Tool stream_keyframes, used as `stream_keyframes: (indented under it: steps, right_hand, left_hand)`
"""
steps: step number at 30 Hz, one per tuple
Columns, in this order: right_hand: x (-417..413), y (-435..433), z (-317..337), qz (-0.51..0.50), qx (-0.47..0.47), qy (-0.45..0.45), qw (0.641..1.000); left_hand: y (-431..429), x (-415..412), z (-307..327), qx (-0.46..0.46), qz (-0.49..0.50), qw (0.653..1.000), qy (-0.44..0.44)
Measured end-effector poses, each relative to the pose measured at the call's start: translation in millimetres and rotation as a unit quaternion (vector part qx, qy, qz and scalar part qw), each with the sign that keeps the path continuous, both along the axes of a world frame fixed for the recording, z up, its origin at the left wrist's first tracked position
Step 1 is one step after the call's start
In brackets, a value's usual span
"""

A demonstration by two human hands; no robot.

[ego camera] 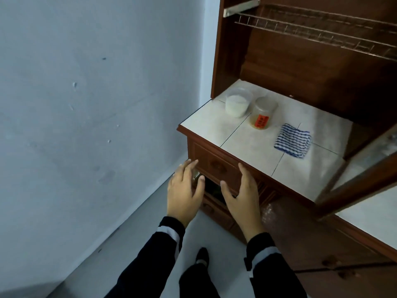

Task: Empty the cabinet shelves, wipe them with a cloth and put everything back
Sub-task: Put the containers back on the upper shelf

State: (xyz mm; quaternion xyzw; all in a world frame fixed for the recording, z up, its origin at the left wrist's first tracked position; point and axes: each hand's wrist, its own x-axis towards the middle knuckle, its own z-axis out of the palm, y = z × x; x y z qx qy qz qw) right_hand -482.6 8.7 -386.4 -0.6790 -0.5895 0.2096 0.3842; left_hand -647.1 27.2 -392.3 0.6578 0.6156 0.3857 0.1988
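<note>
A person's left hand [184, 190] and right hand [240, 195], both in dark sleeves with a pale band at the cuff, reach toward the drawer front [217, 164] of a brown wooden cabinet [225, 50] at lower centre of the frame. Both hands are spread, fingers straight, palms turned toward each other, and neither holds anything; whether the fingertips touch the wood cannot be told from this angle.

On the cabinet's white tiled counter [214, 125], right of centre, stand a clear plastic tub of white powder [238, 103] and, just beside it, a clear plastic jar with an orange label [262, 114]. A folded blue-and-white striped cloth [292, 140] lies flat on the tiles near the jar, toward the right. A wire rack [322, 32] spans the open compartment at upper right. A grey-blue wall [86, 93] fills the left of the frame.
</note>
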Motion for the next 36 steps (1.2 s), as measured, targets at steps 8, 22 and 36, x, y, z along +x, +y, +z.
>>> stream_keyframes:
  steps: [8, 22, 36]
  right_hand:
    - [32.8, 104.1, -6.0, -0.055, 0.028, 0.022, 0.998]
    - [91.5, 210.5, -10.5, -0.127, 0.060, 0.010, 0.990]
    - [88.3, 282.0, -32.2, -0.241, 0.125, 0.067, 0.960]
  left_hand:
    - [112.1, 37.0, -3.8, -0.002, -0.061, 0.998, 0.003]
    - [255.0, 97.1, -2.2, -0.015, -0.119, 0.993, -0.004]
    - [361.2, 110.0, -8.8, -0.030, -0.183, 0.982, -0.040]
